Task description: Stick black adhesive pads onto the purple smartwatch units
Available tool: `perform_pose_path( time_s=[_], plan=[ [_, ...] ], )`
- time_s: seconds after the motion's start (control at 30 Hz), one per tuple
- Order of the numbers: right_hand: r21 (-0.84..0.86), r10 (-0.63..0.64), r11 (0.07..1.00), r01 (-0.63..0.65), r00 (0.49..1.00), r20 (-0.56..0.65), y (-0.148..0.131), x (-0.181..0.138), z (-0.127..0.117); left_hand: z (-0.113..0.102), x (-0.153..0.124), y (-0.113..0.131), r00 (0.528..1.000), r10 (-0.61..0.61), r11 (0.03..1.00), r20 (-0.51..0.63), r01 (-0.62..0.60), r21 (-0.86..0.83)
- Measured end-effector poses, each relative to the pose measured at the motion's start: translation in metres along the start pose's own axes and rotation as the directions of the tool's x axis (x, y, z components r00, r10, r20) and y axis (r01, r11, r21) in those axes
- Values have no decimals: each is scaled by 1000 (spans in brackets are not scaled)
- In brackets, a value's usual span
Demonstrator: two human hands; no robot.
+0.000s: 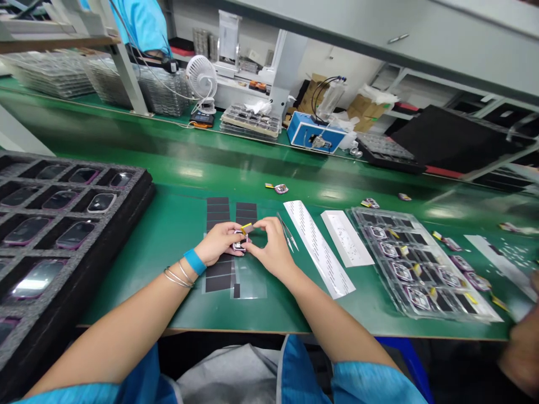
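My left hand and my right hand meet above the green bench, pinching a small flat electronic part with a yellow tab between their fingers. Beneath them lies a clear backing sheet with rows of black rectangular pads. Metal tweezers rest just beyond my right hand, near its fingertips. A blue wristband and thin silver bangles circle my left wrist.
A black foam tray of dark glossy pieces fills the left. To the right lie a printed white strip, a white card and a clear blister tray of parts. A co-worker's hand shows at the right edge.
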State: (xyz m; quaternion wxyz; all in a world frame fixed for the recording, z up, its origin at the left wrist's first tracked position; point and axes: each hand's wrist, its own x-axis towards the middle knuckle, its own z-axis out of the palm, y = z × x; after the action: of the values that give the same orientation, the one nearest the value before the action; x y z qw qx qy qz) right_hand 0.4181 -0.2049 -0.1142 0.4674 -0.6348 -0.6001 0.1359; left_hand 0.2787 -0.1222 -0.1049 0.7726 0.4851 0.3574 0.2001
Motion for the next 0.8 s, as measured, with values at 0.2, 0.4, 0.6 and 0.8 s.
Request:
perform_pose_path(
  time_s=[0.2, 0.4, 0.6, 0.8],
  plan=[
    [367, 273, 878, -308, 951, 146, 10, 7, 2, 1, -3, 2, 999, -22, 999, 46, 23, -24],
    [320, 223, 922, -218, 975, 19, 3, 4, 2, 1, -4, 3, 987, -64, 994, 147, 76, -76],
    [182, 97, 979, -92, 995, -23, -5, 1, 2, 5, -4, 1, 998, -41, 999, 54, 41, -8],
    [-122, -206, 970, 208, 978, 32, -5, -2, 3, 2, -4, 4, 996, -68, 971, 61, 80, -227]
  ],
)
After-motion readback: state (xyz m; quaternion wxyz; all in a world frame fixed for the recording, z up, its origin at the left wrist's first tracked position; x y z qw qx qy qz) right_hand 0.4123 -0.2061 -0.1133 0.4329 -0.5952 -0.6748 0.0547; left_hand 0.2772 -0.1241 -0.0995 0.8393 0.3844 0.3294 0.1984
